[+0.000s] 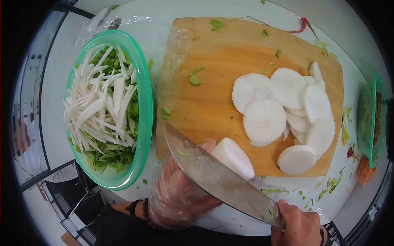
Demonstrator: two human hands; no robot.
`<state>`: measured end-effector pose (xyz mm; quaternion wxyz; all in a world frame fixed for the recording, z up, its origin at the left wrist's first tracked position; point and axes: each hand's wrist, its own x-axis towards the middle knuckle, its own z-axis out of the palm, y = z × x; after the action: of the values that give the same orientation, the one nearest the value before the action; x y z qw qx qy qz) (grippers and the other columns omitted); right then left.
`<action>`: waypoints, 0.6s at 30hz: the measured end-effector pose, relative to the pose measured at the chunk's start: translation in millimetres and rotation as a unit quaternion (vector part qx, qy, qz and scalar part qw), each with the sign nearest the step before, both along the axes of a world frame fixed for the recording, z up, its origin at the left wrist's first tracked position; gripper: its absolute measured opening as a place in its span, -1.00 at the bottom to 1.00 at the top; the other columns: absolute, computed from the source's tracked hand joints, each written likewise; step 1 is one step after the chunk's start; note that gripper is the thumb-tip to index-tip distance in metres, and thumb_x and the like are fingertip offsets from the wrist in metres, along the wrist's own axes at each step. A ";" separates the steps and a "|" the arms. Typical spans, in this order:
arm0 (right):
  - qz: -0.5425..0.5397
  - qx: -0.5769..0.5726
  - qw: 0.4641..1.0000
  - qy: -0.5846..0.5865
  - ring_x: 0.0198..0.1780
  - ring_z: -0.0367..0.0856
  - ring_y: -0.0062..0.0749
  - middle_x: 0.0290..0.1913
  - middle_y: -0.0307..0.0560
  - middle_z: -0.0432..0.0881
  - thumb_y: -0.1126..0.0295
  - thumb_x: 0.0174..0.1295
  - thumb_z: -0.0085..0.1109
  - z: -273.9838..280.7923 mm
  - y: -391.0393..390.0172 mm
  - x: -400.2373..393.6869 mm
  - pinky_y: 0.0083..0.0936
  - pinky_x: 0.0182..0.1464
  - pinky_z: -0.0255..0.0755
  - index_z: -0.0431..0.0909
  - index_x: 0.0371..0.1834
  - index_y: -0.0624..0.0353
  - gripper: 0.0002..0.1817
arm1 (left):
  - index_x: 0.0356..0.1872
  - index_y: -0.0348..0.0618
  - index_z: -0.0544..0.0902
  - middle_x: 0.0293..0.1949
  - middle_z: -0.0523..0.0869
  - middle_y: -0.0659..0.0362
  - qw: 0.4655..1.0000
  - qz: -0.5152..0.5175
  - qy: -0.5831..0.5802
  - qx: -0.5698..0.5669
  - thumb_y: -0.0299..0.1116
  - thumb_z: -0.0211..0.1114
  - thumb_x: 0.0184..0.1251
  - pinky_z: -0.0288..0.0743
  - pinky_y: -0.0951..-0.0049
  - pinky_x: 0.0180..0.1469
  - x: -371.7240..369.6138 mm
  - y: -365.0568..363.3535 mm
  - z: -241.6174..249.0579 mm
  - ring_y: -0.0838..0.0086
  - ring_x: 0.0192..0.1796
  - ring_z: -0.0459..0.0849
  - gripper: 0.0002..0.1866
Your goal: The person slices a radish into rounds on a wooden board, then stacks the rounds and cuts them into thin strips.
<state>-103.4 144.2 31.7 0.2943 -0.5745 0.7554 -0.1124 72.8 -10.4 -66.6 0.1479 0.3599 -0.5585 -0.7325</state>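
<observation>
My right hand (298,224) is closed round the handle of a large kitchen knife (217,174). The broad blade slants up to the left, with green bits stuck to it. Behind the blade, my left hand (176,192), in a clear plastic glove, grips a chunk of white radish (233,158) at the front edge of the wooden cutting board (205,53). The blade hides part of the chunk and most of those fingers; one fingertip shows at the chunk's left end. Round white radish slices (264,121) lie overlapping on the board's right side.
A green oval bowl (145,106) of white radish strips (100,102) on chopped greens stands left of the board. At far right is another green container (371,143) with brownish contents. Plastic wrap (135,24), a red-skinned scrap (303,25) and green bits lie on the white table.
</observation>
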 end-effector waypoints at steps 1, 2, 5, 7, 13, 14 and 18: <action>0.001 -0.001 1.000 0.001 -0.54 0.60 -0.12 -0.46 0.01 0.55 0.61 0.02 0.27 1.2 -0.8 0.0 -0.27 -0.51 0.46 0.50 0.10 0.34 -0.52 | 0.31 -0.27 0.33 0.13 0.57 0.08 0.994 -0.026 -0.012 -0.108 -0.39 0.46 0.13 0.53 0.13 0.18 3.3 -1.5 -4.3 0.19 0.13 0.62 -0.28; 0.004 0.000 1.000 -0.002 -0.55 0.60 -0.12 -0.46 0.01 0.55 0.62 0.02 0.27 2.4 -0.4 -0.1 -0.27 -0.51 0.46 0.49 0.10 0.35 -0.52 | 0.32 -0.28 0.32 0.13 0.56 0.06 0.975 -0.053 -0.025 -0.214 -0.39 0.51 0.06 0.51 0.12 0.18 3.7 -4.4 -5.8 0.17 0.13 0.62 -0.23; 0.010 -0.013 1.000 -0.013 -0.57 0.57 -0.12 -0.47 0.02 0.54 0.65 0.00 0.25 4.9 1.0 -1.3 -0.30 -0.52 0.46 0.48 0.11 0.40 -0.50 | 0.30 -0.30 0.35 0.14 0.55 0.01 0.899 -0.142 -0.104 -0.402 -0.42 0.60 -0.10 0.46 0.08 0.22 -8.3 -7.8 14.0 0.14 0.16 0.60 -0.14; 0.015 -0.013 0.999 -0.040 -0.57 0.57 -0.12 -0.47 0.03 0.53 0.66 0.00 0.24 4.0 2.6 -4.7 -0.30 -0.52 0.45 0.47 0.10 0.41 -0.50 | 0.29 -0.30 0.37 0.13 0.57 0.02 0.914 -0.110 -0.048 -0.388 -0.45 0.59 -0.09 0.47 0.10 0.22 -16.2 -15.6 24.1 0.13 0.15 0.61 -0.16; 0.000 -0.008 1.000 -0.026 -0.56 0.58 -0.11 -0.48 0.02 0.53 0.66 0.02 0.23 3.1 0.9 -4.8 -0.29 -0.52 0.45 0.47 0.09 0.42 -0.52 | 0.29 -0.31 0.38 0.12 0.57 -0.02 0.956 -0.127 -0.001 -0.263 -0.49 0.59 -0.11 0.49 0.12 0.22 -3.5 -21.8 18.1 0.10 0.17 0.61 -0.16; 0.000 -0.004 1.000 -0.030 -0.55 0.58 -0.11 -0.47 0.03 0.54 0.66 0.02 0.23 3.8 0.7 -5.3 -0.29 -0.52 0.46 0.47 0.09 0.42 -0.52 | 0.29 -0.31 0.38 0.12 0.57 -0.03 0.957 -0.127 -0.004 -0.260 -0.50 0.59 -0.13 0.49 0.12 0.22 -3.6 -21.6 19.8 0.10 0.17 0.60 -0.15; 0.001 0.000 0.999 -0.052 -0.54 0.60 -0.09 -0.45 0.04 0.55 0.66 0.02 0.23 4.2 1.2 -7.5 -0.29 -0.50 0.48 0.48 0.09 0.41 -0.53 | 0.31 -0.31 0.37 0.16 0.53 -0.07 0.946 -0.101 0.018 -0.308 -0.51 0.62 -0.17 0.48 0.09 0.22 -4.5 -20.0 18.0 0.06 0.19 0.58 -0.11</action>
<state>-110.9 145.4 35.9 0.3332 -0.5684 0.7388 -0.1416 68.3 -30.4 -48.6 0.1864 0.2257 -0.7876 -0.5422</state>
